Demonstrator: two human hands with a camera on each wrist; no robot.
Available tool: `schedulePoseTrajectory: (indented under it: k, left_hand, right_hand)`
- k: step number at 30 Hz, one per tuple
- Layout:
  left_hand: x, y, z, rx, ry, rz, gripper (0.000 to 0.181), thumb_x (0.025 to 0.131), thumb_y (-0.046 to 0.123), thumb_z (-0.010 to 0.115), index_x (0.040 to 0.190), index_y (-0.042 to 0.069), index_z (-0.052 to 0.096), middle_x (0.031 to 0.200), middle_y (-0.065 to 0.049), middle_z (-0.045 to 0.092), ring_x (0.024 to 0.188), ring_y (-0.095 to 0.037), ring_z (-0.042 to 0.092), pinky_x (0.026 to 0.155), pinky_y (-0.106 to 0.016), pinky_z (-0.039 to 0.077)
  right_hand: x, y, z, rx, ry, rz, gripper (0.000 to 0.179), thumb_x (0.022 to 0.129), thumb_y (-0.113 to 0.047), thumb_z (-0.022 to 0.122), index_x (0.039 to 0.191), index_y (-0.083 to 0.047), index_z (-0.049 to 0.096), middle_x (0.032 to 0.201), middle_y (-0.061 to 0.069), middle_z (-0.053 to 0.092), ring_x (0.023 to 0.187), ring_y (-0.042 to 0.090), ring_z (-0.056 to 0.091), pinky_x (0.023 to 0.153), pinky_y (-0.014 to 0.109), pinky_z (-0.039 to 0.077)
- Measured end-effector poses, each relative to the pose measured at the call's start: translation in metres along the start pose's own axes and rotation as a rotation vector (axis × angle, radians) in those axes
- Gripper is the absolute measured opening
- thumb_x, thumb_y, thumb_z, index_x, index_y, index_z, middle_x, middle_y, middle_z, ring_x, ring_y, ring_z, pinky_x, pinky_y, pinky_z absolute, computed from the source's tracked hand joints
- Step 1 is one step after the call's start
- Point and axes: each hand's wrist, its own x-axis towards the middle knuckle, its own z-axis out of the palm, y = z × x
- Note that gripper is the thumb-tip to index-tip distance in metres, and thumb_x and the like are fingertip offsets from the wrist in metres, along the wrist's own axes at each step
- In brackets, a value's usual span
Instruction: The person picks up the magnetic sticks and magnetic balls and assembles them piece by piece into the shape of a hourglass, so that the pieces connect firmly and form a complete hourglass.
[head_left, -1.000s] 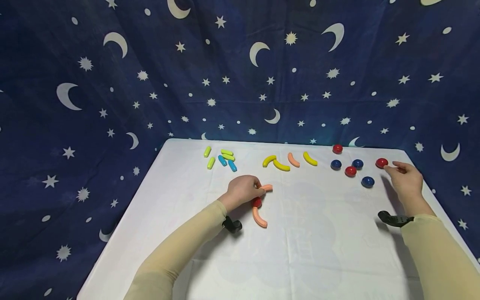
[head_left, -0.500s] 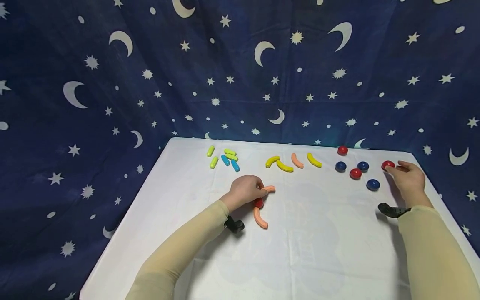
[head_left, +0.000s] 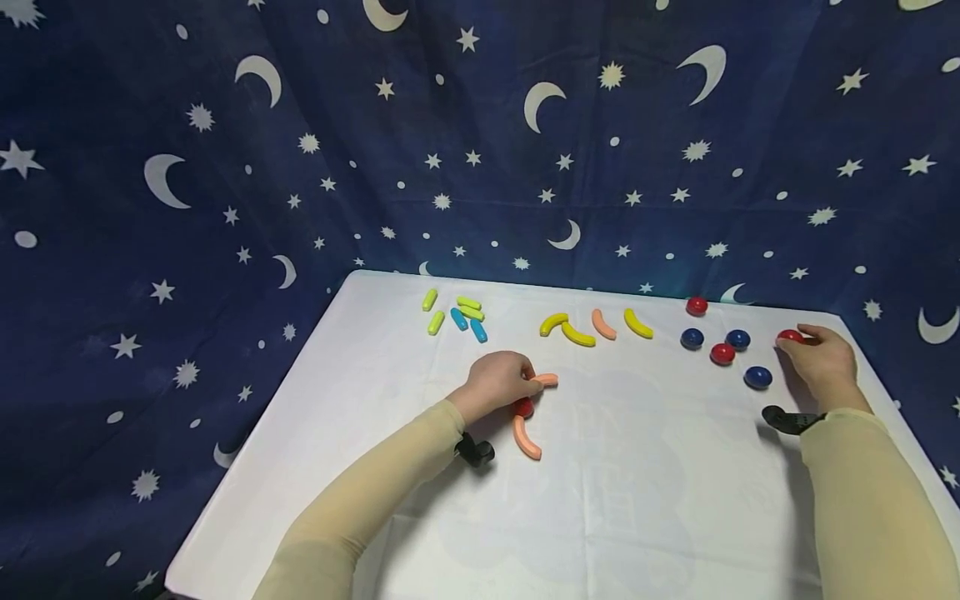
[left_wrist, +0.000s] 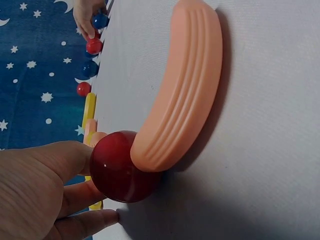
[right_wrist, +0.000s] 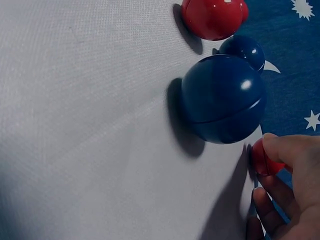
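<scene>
Table, white-covered, set against a dark blue cloth printed with pale moons and stars. Near the middle, the left hand, thumb and fingertips pinched together on a short, curved, peach-coloured upper stick, one end poking out to the right. Just below those fingers, a round, glossy, dark red ball; cannot tell whether gripped as well. Against that ball, touching with one end, a curved, peach-coloured, ridged lower stick, lying on the white cover.

By the far right corner, the right hand, thumb and fingers curled and clamped on a round, glossy, bright red ball. Left of it, a loose cluster of three dark blue glossy balls and two more glossy red balls.

Farther left, along the back, three curved yellow sticks with a single loose peach stick between. Beyond those, toward the left corner, four straight yellow-green sticks and two straight bright blue sticks, close together. On both forearms, beige sleeves; at each wrist, a curved black attachment.
</scene>
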Motion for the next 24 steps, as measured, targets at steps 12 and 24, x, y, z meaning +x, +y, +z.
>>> schedulePoseTrajectory:
  k: [12, 24]
  left_hand:
    - [-0.001, 0.002, -0.001, 0.001, -0.002, 0.0, 0.017, 0.092, 0.037, 0.072, 0.088, 0.021, 0.075, 0.063, 0.011, 0.063, 0.064, -0.009, 0.058, 0.06, -0.027, 0.044]
    - [-0.001, 0.002, -0.001, 0.008, -0.005, 0.004, 0.018, 0.092, 0.038, 0.072, 0.085, 0.022, 0.075, 0.061, 0.011, 0.063, 0.064, -0.009, 0.058, 0.059, -0.028, 0.044]
  right_hand:
    - [-0.011, 0.001, -0.009, -0.028, 0.066, -0.017, 0.071, 0.103, -0.042, 0.052, 0.155, 0.003, 0.035, 0.146, 0.03, 0.043, 0.12, 0.038, 0.05, 0.085, 0.04, 0.051]
    - [-0.047, -0.03, -0.006, 0.209, -0.024, -0.242, 0.072, 0.098, -0.055, 0.061, 0.152, -0.009, 0.047, 0.102, -0.023, 0.053, 0.091, -0.001, 0.052, 0.07, 0.01, 0.042]
